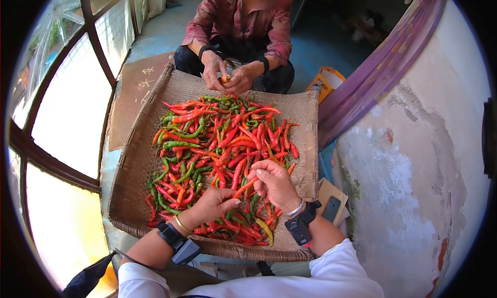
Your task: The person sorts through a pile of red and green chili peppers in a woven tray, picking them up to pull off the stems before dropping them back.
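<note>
Looking down from the head view, the wearer's two bare hands meet over a heap of chilli peppers [228, 137]. Between them is one slim orange-red pepper [245, 187]: the right hand [278, 185] grasps its upper end between thumb and fingers, and the left hand [209, 208] appears to pinch its lower end. The pepper is probably very light, firm but bendable, with a smooth skin that could slip and a flesh that would snap or bruise if squeezed hard; a fingertip hold near the stem end should suit it best. Red and green peppers lie beyond and below both hands, with a yellowish pepper [264, 230] just below the right hand. All rest in a woven tray [132, 179], rough in texture and bare to the left of the left hand. Across from the hands, a co-worker [243, 28] sits at the far edge, holding something small in both hands. Right of the right hand are a phone [331, 209], a purple curtain [383, 65] and a patchy wall [404, 179]; bright windows [67, 101] stand well left of the left hand.
</note>
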Available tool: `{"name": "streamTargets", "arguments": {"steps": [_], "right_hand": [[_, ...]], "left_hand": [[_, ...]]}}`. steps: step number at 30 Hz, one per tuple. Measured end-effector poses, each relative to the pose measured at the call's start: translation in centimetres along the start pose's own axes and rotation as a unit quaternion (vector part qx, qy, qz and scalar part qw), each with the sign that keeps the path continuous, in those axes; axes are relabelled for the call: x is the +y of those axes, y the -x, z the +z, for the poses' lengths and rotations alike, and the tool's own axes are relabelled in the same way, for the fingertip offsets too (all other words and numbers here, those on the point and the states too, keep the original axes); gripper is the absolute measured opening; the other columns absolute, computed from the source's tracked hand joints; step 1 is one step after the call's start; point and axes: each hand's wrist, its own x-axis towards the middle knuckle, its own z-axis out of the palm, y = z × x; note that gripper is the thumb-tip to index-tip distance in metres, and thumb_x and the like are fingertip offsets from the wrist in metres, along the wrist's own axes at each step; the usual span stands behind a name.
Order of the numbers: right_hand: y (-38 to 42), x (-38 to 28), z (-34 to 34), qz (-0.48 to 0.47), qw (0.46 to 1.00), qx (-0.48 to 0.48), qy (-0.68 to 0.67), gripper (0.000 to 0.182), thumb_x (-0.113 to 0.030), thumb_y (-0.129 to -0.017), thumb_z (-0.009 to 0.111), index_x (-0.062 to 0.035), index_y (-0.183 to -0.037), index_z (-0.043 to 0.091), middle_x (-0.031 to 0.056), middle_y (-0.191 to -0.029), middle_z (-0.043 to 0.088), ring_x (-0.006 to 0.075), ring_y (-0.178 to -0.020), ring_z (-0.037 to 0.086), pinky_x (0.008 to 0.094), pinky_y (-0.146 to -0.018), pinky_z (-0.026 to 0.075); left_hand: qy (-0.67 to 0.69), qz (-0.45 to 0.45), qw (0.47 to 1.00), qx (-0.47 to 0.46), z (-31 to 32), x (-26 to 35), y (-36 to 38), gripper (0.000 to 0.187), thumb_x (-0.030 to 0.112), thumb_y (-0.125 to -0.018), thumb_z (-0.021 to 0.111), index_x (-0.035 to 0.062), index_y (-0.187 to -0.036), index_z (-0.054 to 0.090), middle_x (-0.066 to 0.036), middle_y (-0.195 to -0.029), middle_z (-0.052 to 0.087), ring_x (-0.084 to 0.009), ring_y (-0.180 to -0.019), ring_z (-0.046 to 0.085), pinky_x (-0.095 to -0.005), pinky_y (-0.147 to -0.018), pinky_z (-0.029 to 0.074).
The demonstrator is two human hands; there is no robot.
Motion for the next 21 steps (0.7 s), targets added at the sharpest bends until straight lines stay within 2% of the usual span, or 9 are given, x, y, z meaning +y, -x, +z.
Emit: {"name": "streamTargets", "arguments": {"steps": [3, 4, 5, 6, 8, 10, 12, 14, 21], "right_hand": [[-1.3, 1.3, -3.3, -0.019, 0.992, 0.056, 0.116, 0.014, -0.010, -0.086, 0.049, -0.0030, -0.098, 0.053, 0.0053, -0.080, 0.060, 0.0076, -0.055, 0.054, 0.0206, -0.046, 0.044], [-1.9, 1.5, -4.7, -0.129, 0.928, 0.078, 0.341, 0.017, -0.010, -0.083, 0.052, -0.0029, -0.098, 0.054, 0.0068, -0.081, 0.060, 0.0120, -0.059, 0.055, 0.0248, -0.051, 0.046], [-2.4, 1.6, -5.6, -0.231, 0.802, 0.093, 0.543, 0.020, -0.010, -0.080, 0.056, -0.0027, -0.099, 0.054, 0.0083, -0.083, 0.059, 0.0164, -0.063, 0.057, 0.0290, -0.056, 0.047], [-2.5, 1.4, -5.9, -0.233, 0.803, 0.089, 0.542, 0.020, -0.010, -0.080, 0.056, -0.0027, -0.099, 0.054, 0.0083, -0.083, 0.059, 0.0164, -0.063, 0.057, 0.0290, -0.056, 0.047], [-2.7, 1.3, -6.2, -0.234, 0.677, 0.082, 0.693, 0.029, -0.011, -0.073, 0.062, -0.0027, -0.100, 0.055, 0.0119, -0.090, 0.057, 0.0250, -0.077, 0.056, 0.0362, -0.070, 0.045], [-2.4, 2.3, -6.2, -0.167, 0.713, 0.063, 0.678, 0.038, -0.014, -0.069, 0.066, -0.0040, -0.103, 0.054, 0.0130, -0.095, 0.054, 0.0287, -0.090, 0.051, 0.0378, -0.081, 0.041], [-2.1, 2.7, -6.2, -0.118, 0.663, -0.030, 0.739, 0.042, -0.014, -0.068, 0.067, -0.0054, -0.105, 0.051, 0.0128, -0.095, 0.054, 0.0320, -0.092, 0.049, 0.0375, -0.082, 0.041], [-2.1, 3.0, -6.0, -0.154, 0.645, -0.034, 0.747, 0.046, -0.014, -0.066, 0.069, -0.0074, -0.107, 0.050, 0.0129, -0.092, 0.053, 0.0328, -0.090, 0.050, 0.0384, -0.081, 0.042], [-2.6, 3.9, -6.4, -0.167, 0.613, -0.018, 0.772, 0.013, -0.008, -0.069, 0.058, -0.0070, -0.081, 0.055, 0.0120, -0.076, 0.056, 0.0298, -0.078, 0.055, 0.0386, -0.071, 0.046]], "left_hand": [[0.093, -0.060, 0.994, -0.013, 0.3, -0.6, -0.1, 0.024, 0.023, -0.089, 0.050, 0.0015, -0.086, 0.060, 0.002, -0.067, 0.057, -0.0046, -0.057, 0.048, -0.0201, -0.051, 0.040], [0.094, -0.061, 0.994, -0.010, 0.1, -0.5, -0.1, 0.024, 0.023, -0.089, 0.050, 0.0015, -0.086, 0.060, 0.002, -0.067, 0.057, -0.0046, -0.057, 0.048, -0.0201, -0.051, 0.040], [0.122, -0.118, 0.985, -0.009, -0.1, -0.3, -0.2, 0.025, 0.024, -0.089, 0.049, 0.0016, -0.085, 0.059, 0.001, -0.066, 0.057, -0.0046, -0.055, 0.047, -0.0203, -0.049, 0.039], [0.150, -0.174, 0.973, -0.006, -0.3, -0.1, -0.3, 0.026, 0.025, -0.090, 0.048, 0.0016, -0.084, 0.058, 0.000, -0.065, 0.056, -0.0045, -0.053, 0.046, -0.0205, -0.048, 0.037], [0.185, -0.186, 0.965, 0.005, -0.6, 0.0, -0.4, 0.027, 0.026, -0.090, 0.046, 0.0026, -0.083, 0.058, 0.000, -0.066, 0.057, -0.0040, -0.053, 0.046, -0.0194, -0.047, 0.036], [0.219, -0.201, 0.955, 0.015, -0.8, 0.0, -0.3, 0.028, 0.027, -0.091, 0.045, 0.0037, -0.083, 0.057, 0.000, -0.066, 0.057, -0.0035, -0.052, 0.045, -0.0182, -0.045, 0.035], [0.223, -0.226, 0.948, 0.006, -0.9, -0.4, -0.3, 0.025, 0.026, -0.091, 0.044, 0.0044, -0.085, 0.056, 0.001, -0.066, 0.058, -0.0032, -0.051, 0.046, -0.0174, -0.044, 0.034], [0.214, -0.211, 0.954, 0.001, -1.1, -0.7, -0.2, 0.024, 0.025, -0.091, 0.045, 0.0049, -0.086, 0.056, 0.001, -0.066, 0.057, -0.0034, -0.051, 0.046, -0.0174, -0.044, 0.034], [0.228, -0.149, 0.958, 0.091, -4.4, 2.3, -1.2, 0.020, 0.024, -0.091, 0.045, 0.0073, -0.086, 0.055, 0.002, -0.068, 0.057, -0.0019, -0.047, 0.040, -0.0154, -0.043, 0.032]]}}
